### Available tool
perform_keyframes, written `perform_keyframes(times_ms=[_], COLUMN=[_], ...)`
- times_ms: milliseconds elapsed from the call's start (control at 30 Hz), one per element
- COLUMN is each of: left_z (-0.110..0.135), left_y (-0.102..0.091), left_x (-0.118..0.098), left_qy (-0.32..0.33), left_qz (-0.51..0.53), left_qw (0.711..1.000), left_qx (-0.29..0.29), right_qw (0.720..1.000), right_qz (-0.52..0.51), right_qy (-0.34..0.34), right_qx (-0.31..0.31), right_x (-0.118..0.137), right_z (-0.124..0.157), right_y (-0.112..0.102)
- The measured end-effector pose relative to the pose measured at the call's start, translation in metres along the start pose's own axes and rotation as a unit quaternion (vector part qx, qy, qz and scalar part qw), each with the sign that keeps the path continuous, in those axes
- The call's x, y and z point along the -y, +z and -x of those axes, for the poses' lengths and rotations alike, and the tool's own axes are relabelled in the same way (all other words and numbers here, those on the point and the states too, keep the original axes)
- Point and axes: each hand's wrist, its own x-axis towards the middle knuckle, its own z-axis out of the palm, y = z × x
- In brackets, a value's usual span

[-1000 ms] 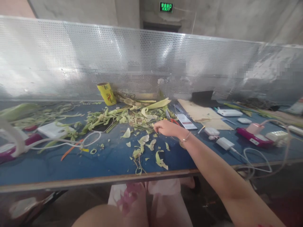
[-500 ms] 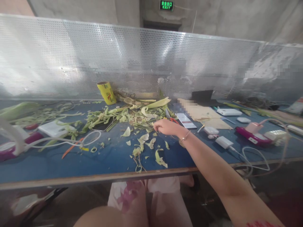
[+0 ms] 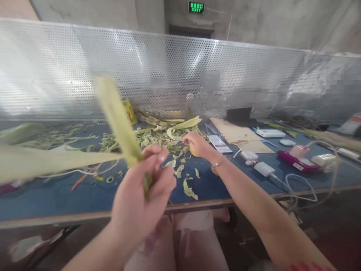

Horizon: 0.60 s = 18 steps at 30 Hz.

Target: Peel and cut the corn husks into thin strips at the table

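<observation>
Head view: left hand (image 3: 142, 195) grips two long leaf strips (image 3: 118, 116); right hand (image 3: 196, 145) pinches one yellow scrap (image 3: 193, 153).

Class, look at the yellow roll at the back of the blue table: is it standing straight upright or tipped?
Tipped. The yellow roll leans against the perforated metal screen; the green leaf strips in the left hand hide most of it.

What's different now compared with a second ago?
The left hand has come up into view, gripping long pale green leaves that fan up and to the left. The right hand has edged a little farther back at the pile of leaf scraps, with something yellow at its fingers. The blue table, the chargers and cables on the right and the mesh screen are as before.
</observation>
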Motion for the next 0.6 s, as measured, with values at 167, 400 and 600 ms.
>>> perform_keyframes(times_ms=[167,400,600], left_z=[-0.107,-0.172,-0.167], left_y=[0.022,-0.024,-0.032], left_x=[-0.01,0.02,0.028], left_qy=[-0.102,-0.149,-0.115], left_qz=[-0.165,-0.25,-0.278], left_qw=[0.981,0.957,0.95], left_qx=[0.004,0.02,0.085], right_qw=[0.994,0.99,0.99], right_qz=[-0.014,-0.106,-0.139], right_qy=[0.001,0.001,-0.009], right_qx=[-0.105,-0.094,-0.037], right_x=[-0.002,0.004,0.012], right_z=[0.0,0.0,0.002], right_y=[-0.003,0.006,0.01])
